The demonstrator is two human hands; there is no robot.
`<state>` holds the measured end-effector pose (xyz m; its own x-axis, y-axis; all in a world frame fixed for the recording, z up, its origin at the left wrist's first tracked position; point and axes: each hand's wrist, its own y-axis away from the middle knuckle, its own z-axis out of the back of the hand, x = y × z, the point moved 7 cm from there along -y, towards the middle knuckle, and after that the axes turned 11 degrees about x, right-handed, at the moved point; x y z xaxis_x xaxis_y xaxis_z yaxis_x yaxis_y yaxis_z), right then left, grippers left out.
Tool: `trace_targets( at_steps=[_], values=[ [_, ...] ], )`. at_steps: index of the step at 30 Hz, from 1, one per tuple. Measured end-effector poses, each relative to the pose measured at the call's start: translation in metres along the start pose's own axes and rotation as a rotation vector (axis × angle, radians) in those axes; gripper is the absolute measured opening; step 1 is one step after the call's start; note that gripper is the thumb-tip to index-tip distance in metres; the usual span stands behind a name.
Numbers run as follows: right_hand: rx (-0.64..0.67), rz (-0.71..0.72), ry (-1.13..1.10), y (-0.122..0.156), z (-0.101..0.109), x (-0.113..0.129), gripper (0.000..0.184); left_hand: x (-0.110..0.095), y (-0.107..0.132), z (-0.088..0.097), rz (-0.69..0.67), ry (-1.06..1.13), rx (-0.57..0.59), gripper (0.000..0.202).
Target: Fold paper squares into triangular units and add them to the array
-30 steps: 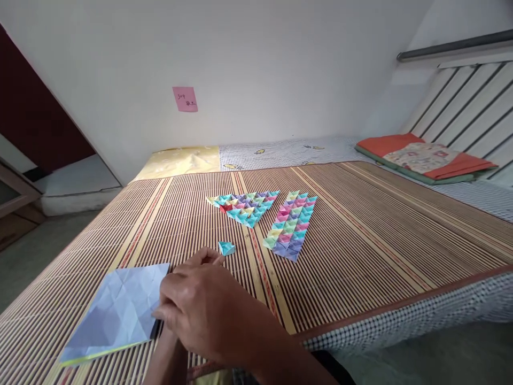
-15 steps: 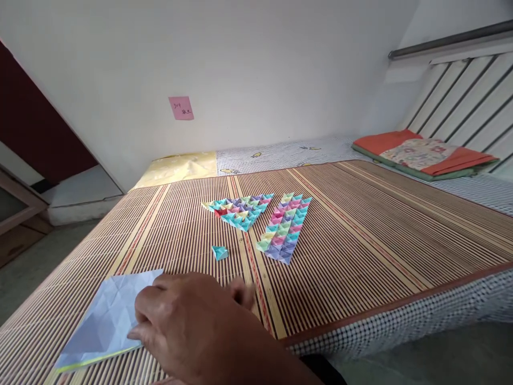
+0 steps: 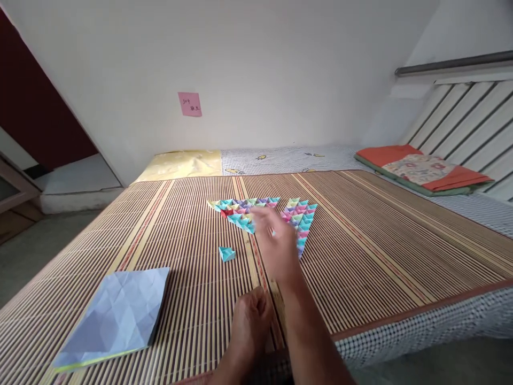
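My left hand rests near the mat's front edge, fingers curled into a fist; what it holds, if anything, is hidden. Blurred by motion, my right hand reaches over the mat, in front of the folded paper pieces. Behind its fingers lies a triangular group of folded paper pieces in several colours. A slanted group of folded paper pieces is partly covered by the right hand. One turquoise folded paper piece sits alone, left of both hands. Creased pale blue paper sheets lie stacked at front left.
A striped bamboo mat covers the bed, over a checked sheet. Folded orange cloth lies at back right beside a white slatted rail. A pink note is stuck to the wall.
My right hand has moved from the blue paper sheets up and right to the folded paper groups. The left hand now shows clearly near the front edge. The view has shifted slightly.
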<state>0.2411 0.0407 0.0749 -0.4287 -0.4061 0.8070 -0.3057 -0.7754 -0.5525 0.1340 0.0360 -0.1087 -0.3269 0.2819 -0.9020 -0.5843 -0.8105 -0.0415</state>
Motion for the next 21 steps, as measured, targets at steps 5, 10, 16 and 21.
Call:
trace_targets(
  at_steps=[5, 10, 16, 21],
  values=[
    [-0.737, -0.117, -0.239, 0.017, 0.101, -0.074, 0.062, -0.009, 0.003, -0.004, -0.051, -0.005, 0.056, 0.044],
    [-0.871, -0.443, -0.319, 0.059, 0.13, -0.155, 0.072, -0.007, -0.004, -0.003, -0.039, 0.032, 0.019, 0.038],
    [-0.919, -0.56, -0.379, 0.093, 0.109, -0.21, 0.049, -0.001, -0.007, -0.001, -0.024, 0.151, 0.001, 0.01],
    [-0.946, -0.492, -0.382, 0.09, 0.095, -0.224, 0.044, 0.001, -0.017, 0.0, -0.049, 0.295, 0.034, 0.021]
  ],
)
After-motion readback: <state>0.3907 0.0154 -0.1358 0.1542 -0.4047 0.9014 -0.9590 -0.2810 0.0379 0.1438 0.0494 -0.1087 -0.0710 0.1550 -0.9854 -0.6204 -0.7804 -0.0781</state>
